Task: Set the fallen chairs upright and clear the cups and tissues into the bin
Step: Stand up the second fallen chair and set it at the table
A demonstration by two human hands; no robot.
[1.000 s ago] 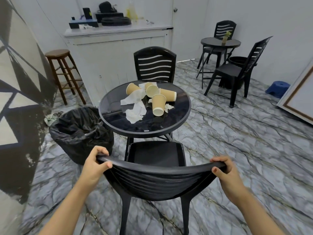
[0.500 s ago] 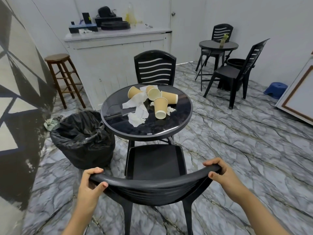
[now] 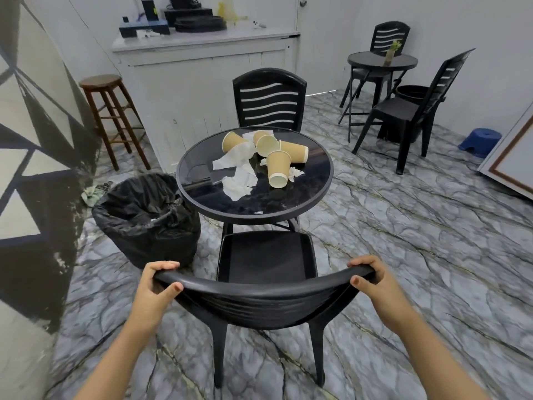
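Your left hand and right hand both grip the upright chair's backrest; cups and tissues litter the desk.

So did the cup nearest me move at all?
No. The nearest cup lies at the same spot on the round table, between the same tissues.

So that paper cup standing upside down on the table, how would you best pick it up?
Grip the upside-down cup around its tan sidewall, coming from above. Its base is up and its rim is flat on the glass table, so no lip can be pinched. Its near side is free; other cups and tissues crowd behind.
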